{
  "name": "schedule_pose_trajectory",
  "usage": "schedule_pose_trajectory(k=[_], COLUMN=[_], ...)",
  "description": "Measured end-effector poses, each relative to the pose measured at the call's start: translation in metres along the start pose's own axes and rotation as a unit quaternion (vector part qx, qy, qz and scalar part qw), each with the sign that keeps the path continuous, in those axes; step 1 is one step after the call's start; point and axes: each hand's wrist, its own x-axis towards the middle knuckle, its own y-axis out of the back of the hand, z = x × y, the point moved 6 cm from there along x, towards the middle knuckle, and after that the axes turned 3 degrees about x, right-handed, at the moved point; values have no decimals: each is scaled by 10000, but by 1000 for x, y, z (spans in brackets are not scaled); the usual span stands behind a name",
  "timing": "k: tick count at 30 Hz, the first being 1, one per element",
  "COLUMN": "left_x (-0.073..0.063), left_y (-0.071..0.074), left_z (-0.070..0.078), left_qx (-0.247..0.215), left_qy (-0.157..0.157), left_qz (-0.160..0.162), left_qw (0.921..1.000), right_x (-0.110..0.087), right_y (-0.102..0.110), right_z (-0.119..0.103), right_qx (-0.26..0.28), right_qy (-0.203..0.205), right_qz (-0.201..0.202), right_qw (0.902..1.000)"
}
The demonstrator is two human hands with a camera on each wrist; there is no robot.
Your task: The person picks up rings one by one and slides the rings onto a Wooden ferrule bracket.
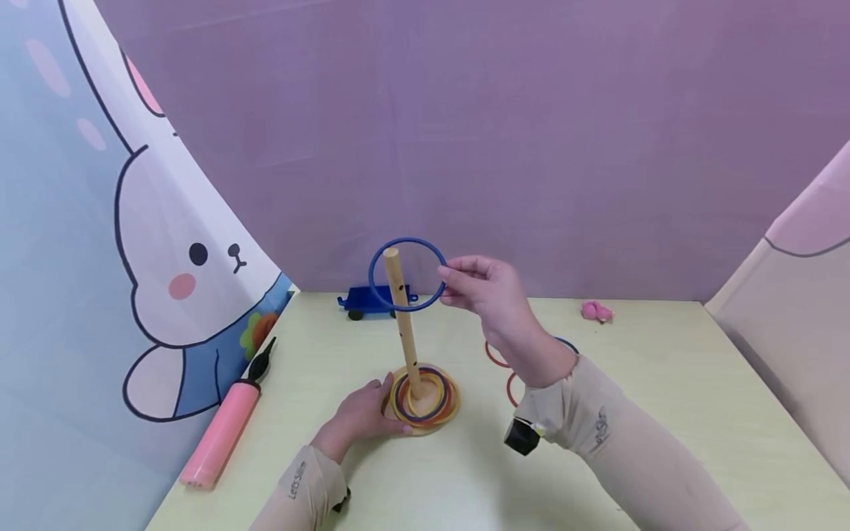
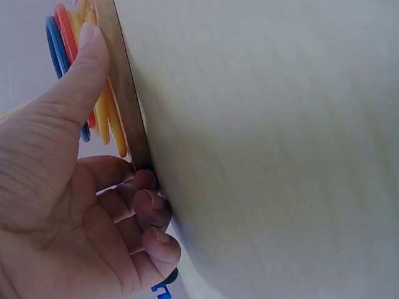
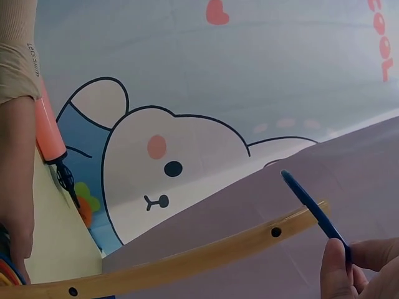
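Observation:
My right hand (image 1: 481,291) pinches a blue ring (image 1: 409,239) by its right edge, between thumb and fingers. The ring is level with the top of an upright wooden peg (image 1: 406,335), whose tip shows inside its outline. Seen edge-on in the right wrist view, the blue ring (image 3: 305,199) crosses the peg (image 3: 212,258) just short of its tip. Around the peg's foot lie several yellow, red and blue rings on a round wooden base (image 1: 425,431). My left hand (image 1: 364,413) grips that base from the left, thumb against its near edge, fingers curled at its side (image 2: 134,140).
Behind the peg stands a blue toy wagon (image 1: 367,299). A pink hand pump (image 1: 222,435) with a black nozzle lies at the left. More rings, including a red ring (image 1: 510,389), lie partly hidden under my right forearm. A small pink object (image 1: 596,311) sits at the back right.

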Motion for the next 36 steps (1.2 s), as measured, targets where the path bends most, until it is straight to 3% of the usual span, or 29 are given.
schedule_pose_trajectory(k=[14, 21, 28, 36], left_x=[2, 3, 2, 1], left_y=[-2, -3, 0, 1], left_z=[-3, -5, -1, 0], left_qx=[-37, -69, 49, -22], left_qy=[181, 269, 130, 82], left_qz=[-121, -202, -130, -91], left_qw=[9998, 9994, 9998, 9999], right_x=[1, 0, -2, -7], right_y=[17, 24, 30, 41], right_z=[31, 61, 93, 132], right_qx=[-314, -246, -225, -501], right_qy=[-488, -643, -846, -1038], right_qz=[163, 123, 164, 130], right_qw=[9982, 9976, 9960, 9933])
